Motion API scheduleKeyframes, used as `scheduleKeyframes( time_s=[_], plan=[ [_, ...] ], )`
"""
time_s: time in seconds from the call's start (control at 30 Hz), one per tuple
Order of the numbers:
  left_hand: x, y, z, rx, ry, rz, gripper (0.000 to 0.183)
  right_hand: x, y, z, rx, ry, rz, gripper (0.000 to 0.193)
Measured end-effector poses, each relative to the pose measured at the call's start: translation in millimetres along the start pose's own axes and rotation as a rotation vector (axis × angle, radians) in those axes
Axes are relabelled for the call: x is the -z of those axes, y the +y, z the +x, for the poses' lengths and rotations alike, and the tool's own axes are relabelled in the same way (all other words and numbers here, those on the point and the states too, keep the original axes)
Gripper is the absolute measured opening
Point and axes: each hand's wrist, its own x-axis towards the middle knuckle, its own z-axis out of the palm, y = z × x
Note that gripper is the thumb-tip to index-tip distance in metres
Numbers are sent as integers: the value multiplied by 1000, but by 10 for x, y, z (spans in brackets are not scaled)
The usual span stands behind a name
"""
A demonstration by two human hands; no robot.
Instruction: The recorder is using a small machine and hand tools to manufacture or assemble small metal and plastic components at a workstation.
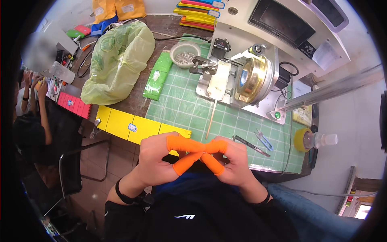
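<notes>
Orange finger cots cover the thumb and index finger of both hands. My left hand (163,158) and my right hand (229,158) meet tip to tip over the near edge of the bench. Each is closed in a pinch, and whatever lies between the fingertips is too small to make out. Just beyond them a thin wooden stick (211,119) lies on the green gridded cutting mat (181,107). To the right of it are a craft knife (250,145) and blue-handled thread snips (264,140). A yellow notched board (147,128) reaches beneath my left hand.
A machine with a brass-coloured wheel (252,80) and dark screen (281,21) stands at the back right. A bowl of small metal bits (185,54), a green packet (157,76) and a bag-lined basket (121,60) sit further left. At the far left, another person (34,109) works.
</notes>
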Motion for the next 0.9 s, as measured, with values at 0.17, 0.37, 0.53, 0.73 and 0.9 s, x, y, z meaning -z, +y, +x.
scheduleKeyframes(
  time_s=[0.17,0.37,0.53,0.73,0.9],
  plan=[
    [2,-21,67,-90,-6,36,29,51,-140,95,52,1,-148,17],
    [140,-2,216,-134,-122,37,25,185,-281,316,255,-9,-432,16],
    [191,128,420,-160,-140,34,24,256,-430,534,310,-41,-494,16],
    [430,-128,621,-262,-76,164,19,99,-194,674,111,38,-260,19],
    [466,-257,800,-80,-6,41,11,-114,231,830,-224,251,286,21]
  ],
)
